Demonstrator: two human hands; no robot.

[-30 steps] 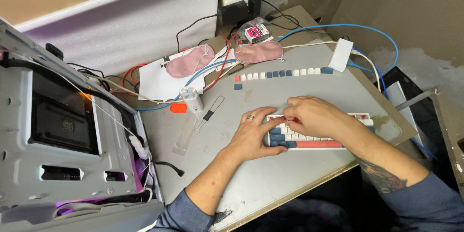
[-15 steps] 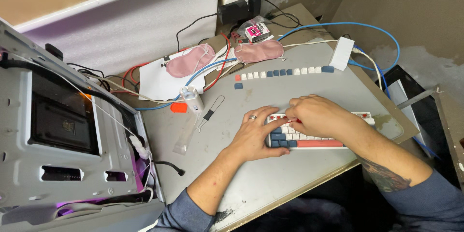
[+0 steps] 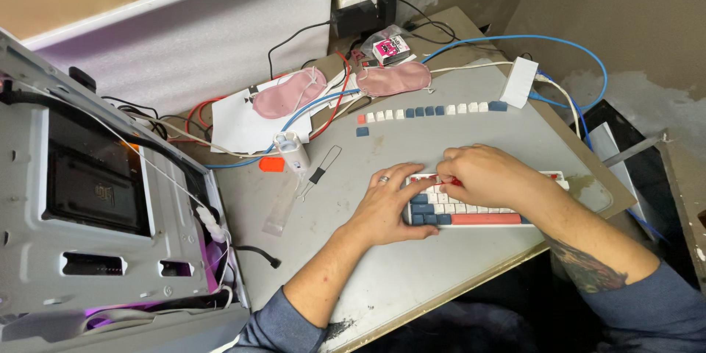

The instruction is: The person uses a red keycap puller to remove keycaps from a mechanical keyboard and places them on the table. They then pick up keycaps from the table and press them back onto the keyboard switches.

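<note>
**Keyboard under both hands on the grey table**

Keyboard (image 3: 471, 209), a small white board with blue keys and a long red bar along its near edge, lies on the grey table (image 3: 412, 279) toward the table's right side. Largest beside it is the open grey computer case (image 3: 95, 235), standing far to the keyboard's left, with a white cable hanging at its edge. Beyond the keyboard, two pink eye masks (image 3: 290, 92) lie among red, blue and white wires. Between those and the keyboard runs a row of loose keycaps (image 3: 434, 111), white and blue, with one red at its left end. A wire keycap puller (image 3: 320, 170) lies left of the keyboard.

The left hand (image 3: 386, 209), ring on one finger, rests flat with fingers spread over the keyboard's left end, gripping nothing visible. The right hand (image 3: 489, 175) curls over the keyboard's middle, fingertips pinched together at a red piece on the top row; I cannot tell whether it actually grips it.
</note>
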